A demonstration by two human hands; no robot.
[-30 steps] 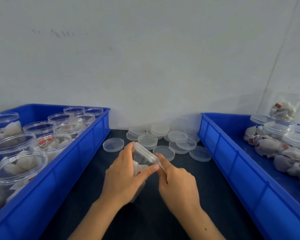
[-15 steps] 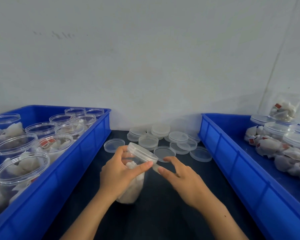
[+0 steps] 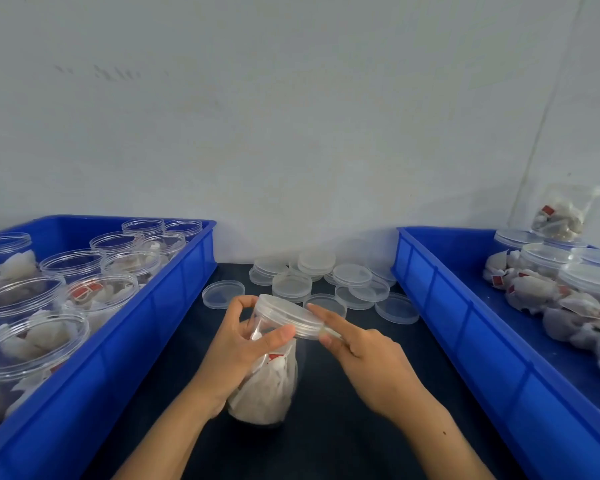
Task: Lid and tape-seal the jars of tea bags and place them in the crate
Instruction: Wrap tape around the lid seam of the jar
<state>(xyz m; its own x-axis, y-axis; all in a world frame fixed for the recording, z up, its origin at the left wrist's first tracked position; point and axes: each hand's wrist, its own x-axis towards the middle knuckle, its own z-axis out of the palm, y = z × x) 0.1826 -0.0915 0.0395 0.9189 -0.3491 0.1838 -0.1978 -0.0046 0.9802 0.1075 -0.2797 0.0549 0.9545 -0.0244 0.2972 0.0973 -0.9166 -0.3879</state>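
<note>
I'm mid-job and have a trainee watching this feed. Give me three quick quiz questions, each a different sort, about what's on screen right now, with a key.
1. True or false: the jar in the left hand already has a lid on it.
2. Multiple choice: the loose lids lie A) in the left crate B) on the dark table between the crates C) in the right crate.
3. Fill in: the jars in the left crate are lidless; those in the right crate are ____.

Key: 1 true; 2 B; 3 lidded.
</note>
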